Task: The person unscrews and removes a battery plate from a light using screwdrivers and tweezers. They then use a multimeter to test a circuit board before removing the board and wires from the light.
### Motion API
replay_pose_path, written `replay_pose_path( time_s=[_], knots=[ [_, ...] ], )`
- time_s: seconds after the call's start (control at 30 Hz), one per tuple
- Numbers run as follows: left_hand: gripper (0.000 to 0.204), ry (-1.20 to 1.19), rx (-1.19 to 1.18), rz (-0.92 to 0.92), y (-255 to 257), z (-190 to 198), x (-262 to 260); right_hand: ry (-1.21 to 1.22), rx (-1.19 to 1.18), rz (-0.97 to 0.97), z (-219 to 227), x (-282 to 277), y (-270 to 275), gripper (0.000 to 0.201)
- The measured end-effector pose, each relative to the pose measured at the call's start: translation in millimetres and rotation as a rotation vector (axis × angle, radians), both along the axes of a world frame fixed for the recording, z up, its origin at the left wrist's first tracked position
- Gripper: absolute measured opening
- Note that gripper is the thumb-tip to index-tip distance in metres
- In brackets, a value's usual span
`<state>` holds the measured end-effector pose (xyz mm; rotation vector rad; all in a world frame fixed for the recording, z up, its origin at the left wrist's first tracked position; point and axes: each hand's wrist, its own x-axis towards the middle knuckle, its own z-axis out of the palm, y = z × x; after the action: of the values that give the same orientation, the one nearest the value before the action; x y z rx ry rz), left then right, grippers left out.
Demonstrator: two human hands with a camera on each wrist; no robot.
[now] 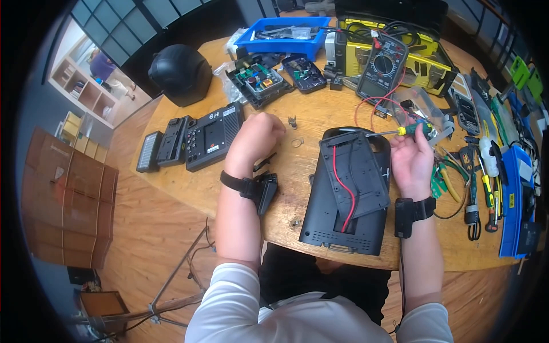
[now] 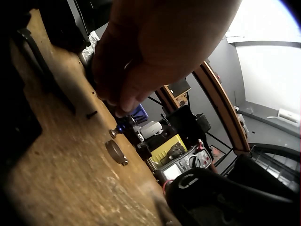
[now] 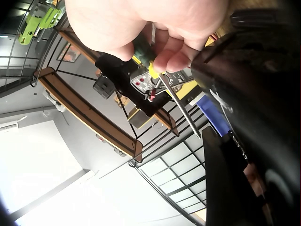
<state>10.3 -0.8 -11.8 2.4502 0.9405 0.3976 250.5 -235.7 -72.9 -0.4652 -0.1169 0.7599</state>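
Observation:
My right hand (image 1: 410, 166) grips a screwdriver (image 1: 410, 129) by its green and yellow handle. The metal shaft (image 3: 179, 106) points left, its tip right at the upper edge of a loose black plastic panel (image 1: 357, 180). That panel lies tilted across a larger black device housing (image 1: 317, 220), with a red wire (image 1: 345, 191) running down it. My left hand (image 1: 257, 137) is over the table left of the housing, fingers bent toward the thumb; I cannot tell whether they pinch something small. Below its fingertips a small black screw (image 2: 91, 114) lies near a metal ring (image 2: 115, 151).
Left of the left hand stand black device parts (image 1: 214, 137). Opened electronics (image 1: 263, 80), a blue tray (image 1: 280, 37) and a yellow toolbox (image 1: 423, 63) line the back. A multimeter (image 1: 384, 66) with red leads is behind the housing; pliers (image 1: 452, 183) and other tools crowd the right.

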Motion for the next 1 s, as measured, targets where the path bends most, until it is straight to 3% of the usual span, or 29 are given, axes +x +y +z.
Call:
replay_pose_path(
  time_s=[0.17,0.7,0.9,0.97,1.0],
  knots=[
    [0.024,0.159,0.063,0.034,7.3,-6.2,-5.6,-0.018,-0.003,-0.004,-2.0,1.5,-0.3,0.032],
    [0.018,0.229,0.027,-0.045,1.5,-3.2,-3.3,-0.023,-0.005,0.004,-2.5,3.3,-2.6,0.03],
    [0.019,0.255,-0.026,0.004,-9.1,14.1,-6.2,0.014,-0.031,-0.015,0.9,0.0,0.2,0.03],
    [0.018,0.086,0.222,0.005,-14.8,18.9,-6.4,0.015,-0.036,-0.017,2.7,-2.1,0.1,0.031],
    [0.018,0.083,0.222,-0.001,-19.5,20.4,-2.4,0.017,-0.043,-0.013,3.5,-2.4,-0.1,0.031]
  ],
)
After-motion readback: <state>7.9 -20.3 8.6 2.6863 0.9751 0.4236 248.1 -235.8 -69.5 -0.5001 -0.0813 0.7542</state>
